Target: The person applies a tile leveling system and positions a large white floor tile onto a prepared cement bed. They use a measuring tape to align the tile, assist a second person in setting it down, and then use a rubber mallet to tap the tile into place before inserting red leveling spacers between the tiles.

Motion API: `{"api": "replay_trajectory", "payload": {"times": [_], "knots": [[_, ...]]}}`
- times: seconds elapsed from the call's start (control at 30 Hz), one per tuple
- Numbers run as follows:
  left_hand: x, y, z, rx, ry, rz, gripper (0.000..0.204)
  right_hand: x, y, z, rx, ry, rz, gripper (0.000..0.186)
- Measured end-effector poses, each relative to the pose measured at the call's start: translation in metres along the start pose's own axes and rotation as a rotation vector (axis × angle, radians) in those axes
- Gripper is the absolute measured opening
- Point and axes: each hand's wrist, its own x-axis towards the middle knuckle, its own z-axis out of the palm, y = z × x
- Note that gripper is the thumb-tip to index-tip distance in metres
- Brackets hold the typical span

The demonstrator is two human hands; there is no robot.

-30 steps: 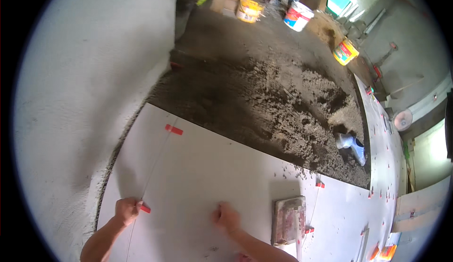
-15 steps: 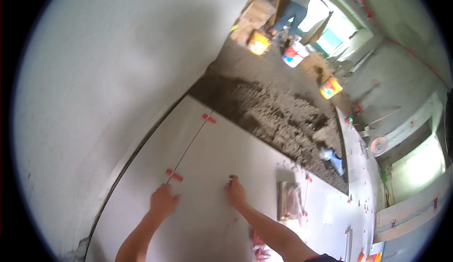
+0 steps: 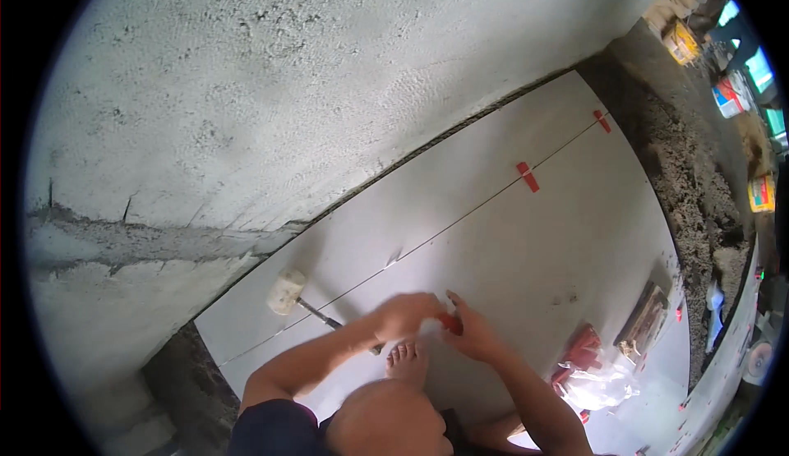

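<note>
My right hand (image 3: 475,337) is closed on a small red tile-levelling wedge (image 3: 450,322), held above the pale floor tiles. Close beside it, my left hand (image 3: 404,316) is smeared by motion; its fingers point at the wedge, and whether they grip anything is unclear. Two more red wedges, a nearer one (image 3: 528,177) and a farther one (image 3: 602,121), sit across the thin joint between tiles. Along the same joint stands a small pale clip (image 3: 393,259) with no wedge on it. A white-headed mallet (image 3: 286,290) lies left of my hands, its handle partly behind my left forearm.
A clear plastic bag (image 3: 593,378) with red wedges lies at right, near a worn, dirty block (image 3: 643,322). Rough mortar (image 3: 686,160) borders the far tile edge, with buckets (image 3: 680,43) beyond. A rough plastered wall (image 3: 271,94) runs along the left. My bare foot (image 3: 407,363) rests on the tile.
My view has turned down and left, bringing the mallet and my foot into sight. My hands, apart over the tile before, are now close together near my body.
</note>
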Motion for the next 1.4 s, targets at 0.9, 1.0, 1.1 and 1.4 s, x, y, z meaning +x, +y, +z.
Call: {"api": "replay_trajectory", "payload": {"times": [0.9,1.0,1.1,1.4], "knots": [[0.021,-0.074,-0.101,0.500,-0.225,-0.397,0.060,-0.002,0.103,-0.033,0.111,0.704,0.207,0.023],[0.029,-0.065,-0.098,0.517,-0.224,-0.314,0.058,-0.007,0.096,-0.029,0.059,0.679,0.282,0.019],[0.043,-0.063,-0.092,0.497,-0.408,-0.577,0.048,-0.007,0.105,-0.020,-0.138,0.722,0.150,0.017],[0.021,-0.074,-0.078,0.518,-0.462,-0.603,0.046,0.017,0.095,-0.007,-0.354,0.792,-0.078,0.016]]}}
